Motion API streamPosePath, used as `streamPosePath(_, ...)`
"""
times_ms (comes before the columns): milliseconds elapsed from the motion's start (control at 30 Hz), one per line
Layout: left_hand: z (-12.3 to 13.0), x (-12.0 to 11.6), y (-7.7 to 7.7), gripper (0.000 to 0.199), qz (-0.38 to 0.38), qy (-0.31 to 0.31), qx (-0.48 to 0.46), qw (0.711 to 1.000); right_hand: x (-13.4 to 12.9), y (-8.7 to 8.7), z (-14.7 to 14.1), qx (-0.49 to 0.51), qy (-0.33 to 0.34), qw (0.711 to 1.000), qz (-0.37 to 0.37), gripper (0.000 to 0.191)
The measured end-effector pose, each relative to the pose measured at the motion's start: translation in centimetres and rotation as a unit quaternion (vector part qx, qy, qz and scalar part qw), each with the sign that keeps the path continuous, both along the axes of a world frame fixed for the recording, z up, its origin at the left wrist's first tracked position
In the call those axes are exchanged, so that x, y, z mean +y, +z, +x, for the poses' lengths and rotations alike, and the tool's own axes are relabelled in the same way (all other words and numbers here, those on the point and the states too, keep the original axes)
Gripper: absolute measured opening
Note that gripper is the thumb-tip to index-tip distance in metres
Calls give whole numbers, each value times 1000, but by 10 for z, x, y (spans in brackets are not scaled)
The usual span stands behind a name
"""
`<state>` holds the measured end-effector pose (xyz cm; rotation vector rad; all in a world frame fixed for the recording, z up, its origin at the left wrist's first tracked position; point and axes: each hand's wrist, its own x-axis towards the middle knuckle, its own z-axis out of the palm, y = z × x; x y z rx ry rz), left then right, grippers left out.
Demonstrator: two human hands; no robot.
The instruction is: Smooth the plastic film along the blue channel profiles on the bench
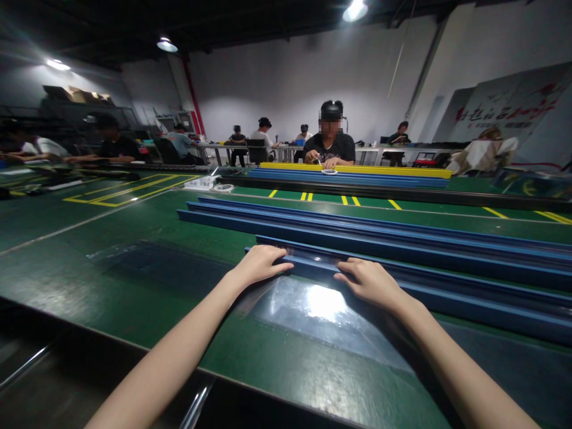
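A long blue channel profile [429, 280] lies across the green table, and both my hands are at its left part. My left hand [263, 263] is at the profile's left end, thumb and fingers closed over its near edge and on clear film. Further right, my right hand [366, 279] pinches the same edge and film. The clear plastic film [308, 316] spreads from the profile toward me, shiny under the lamp light. Behind it lies another blue profile [357, 232], parallel and apart from my hands.
The green table [116, 298] ends at a near edge. Another clear sheet [156, 262] lies to the left. A black bar [379, 193], a yellow profile [379, 171] and a white tray [201, 183] lie farther back. Across the table sits a person [329, 140]; others sit behind.
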<state>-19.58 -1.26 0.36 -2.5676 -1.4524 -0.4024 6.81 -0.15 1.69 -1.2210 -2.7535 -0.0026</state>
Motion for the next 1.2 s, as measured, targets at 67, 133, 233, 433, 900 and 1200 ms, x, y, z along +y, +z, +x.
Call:
streamPosePath(67,0,0,0,32,-2,0,-5,1000,1,-1,0,4,1,1000,-1,33)
streamPosePath(133,0,0,0,31,-4,-1,-12,1000,1,-1,1,6,0,1000,-3,33)
streamPosePath(233,0,-1,0,31,-7,-1,-18,1000,2,-2,1,8,1,1000,-4,32)
streamPosePath(433,1,-1,1,31,-6,1,-11,1000,3,-2,2,9,6,1000,-7,31)
streamPosePath(900,0,-1,0,31,-3,2,-10,1000,3,-1,0,9,-3,1000,-8,31)
streamPosePath(1200,0,-1,2,31,-5,-1,-2,1000,5,-1,1,10,9,1000,-11,33)
